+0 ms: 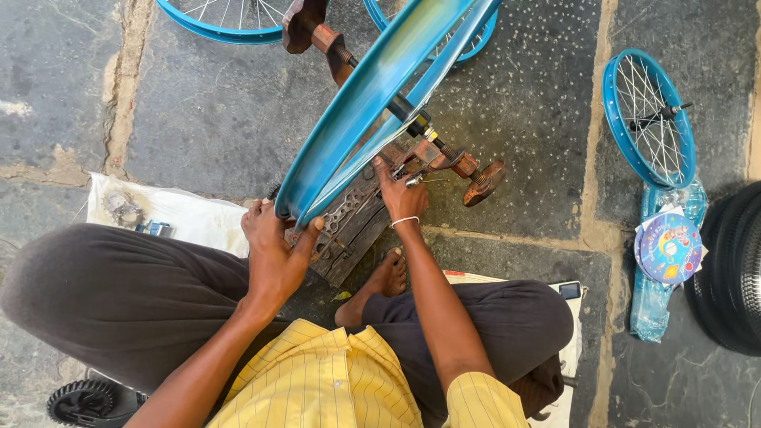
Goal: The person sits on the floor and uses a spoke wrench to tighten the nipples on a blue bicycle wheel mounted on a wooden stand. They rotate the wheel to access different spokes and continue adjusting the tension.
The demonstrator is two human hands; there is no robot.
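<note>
a yellow striped shirt (333, 380) fills the bottom of the view, closest to the camera, above dark trousers (119, 293) on crossed legs. the person sits on a stone floor (206, 111), one bare foot (388, 277) tucked in front.

a blue rim (372, 95) stands on edge ahead of the knees, mounted on a rusty stand (468, 170) whose axle runs through its hub. the left hand (273, 250) wraps its grip around the rim's near edge, thumb on one side and fingers on the other. the right hand (400, 194), a white band on its wrist, reaches to the spokes beside the hub; its grip is pinched narrow on a small metal tool (414, 180), too small to identify.

a dark perforated metal plate (349, 226) lies under the rim, between the hands. a white cloth (174, 214) lies on the floor to the left. well apart on the right, a second blue wheel (650, 119) with spokes lies by a blue plastic bag (658, 285) and black tyres (733, 269). a small black wheel (83, 400) sits at the bottom left.
</note>
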